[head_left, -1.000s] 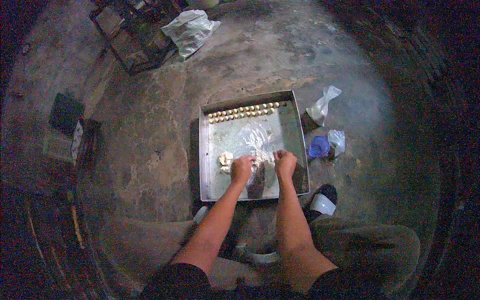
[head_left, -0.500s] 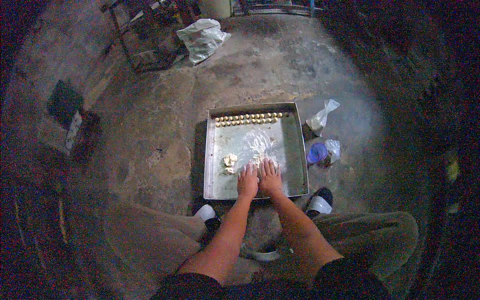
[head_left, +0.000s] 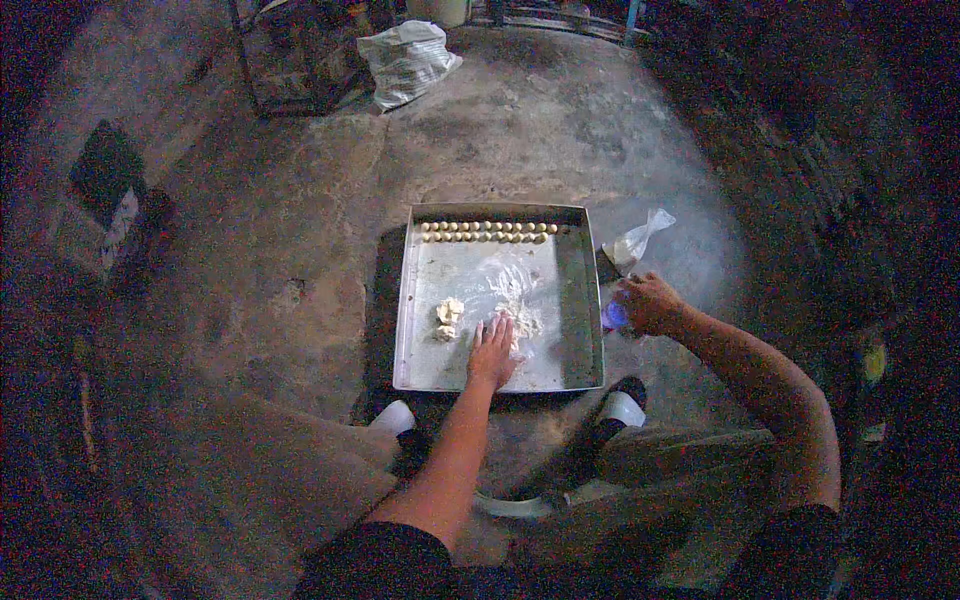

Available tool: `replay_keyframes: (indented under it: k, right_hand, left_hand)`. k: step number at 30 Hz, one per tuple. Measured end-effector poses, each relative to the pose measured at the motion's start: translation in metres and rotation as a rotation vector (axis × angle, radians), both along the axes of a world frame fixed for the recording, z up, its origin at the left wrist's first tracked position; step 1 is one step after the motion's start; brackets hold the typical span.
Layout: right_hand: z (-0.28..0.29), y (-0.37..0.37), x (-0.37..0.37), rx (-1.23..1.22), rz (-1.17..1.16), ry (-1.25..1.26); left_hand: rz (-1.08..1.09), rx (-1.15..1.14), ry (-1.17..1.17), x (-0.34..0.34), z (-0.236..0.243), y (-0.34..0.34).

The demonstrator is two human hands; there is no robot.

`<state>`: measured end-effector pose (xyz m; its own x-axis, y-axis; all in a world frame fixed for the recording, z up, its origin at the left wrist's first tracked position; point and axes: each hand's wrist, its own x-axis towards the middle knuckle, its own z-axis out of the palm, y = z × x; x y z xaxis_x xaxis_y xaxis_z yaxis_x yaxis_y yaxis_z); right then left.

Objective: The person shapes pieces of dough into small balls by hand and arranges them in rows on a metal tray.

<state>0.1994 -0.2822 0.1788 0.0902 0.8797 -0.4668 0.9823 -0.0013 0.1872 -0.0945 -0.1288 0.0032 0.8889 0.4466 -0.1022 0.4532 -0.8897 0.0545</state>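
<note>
My left hand lies open with spread fingers on white flour in the square metal tray, just right of pale dough lumps. Two rows of small pale dough balls line the tray's far side. My right hand is outside the tray, over a blue plastic cup, with fingers bent and partly hidden; whether they grip it I cannot tell. A clear plastic bag with pale contents stands just beyond that hand.
A crumpled white sack and a dark metal frame are at the back. A dark green object is on the left. My shoes flank the tray's near side on the concrete floor.
My right hand has moved from the flour inside the tray out to the blue cup on the right. My left hand stays on the flour. The view has shifted slightly.
</note>
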Motion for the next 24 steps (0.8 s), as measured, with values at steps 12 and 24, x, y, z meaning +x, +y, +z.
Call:
replay_keyframes:
  k: [12,24]
  right_hand:
    - [-0.073,-0.044,0.014,0.301,-0.716,0.464]
    - [-0.094,-0.031,0.002,0.865,-0.886,0.527]
  left_hand:
    - [0.329,-0.189,-0.386,-0.010,0.007,0.021]
    - [0.559,-0.532,-0.705,0.023,-0.009,0.035]
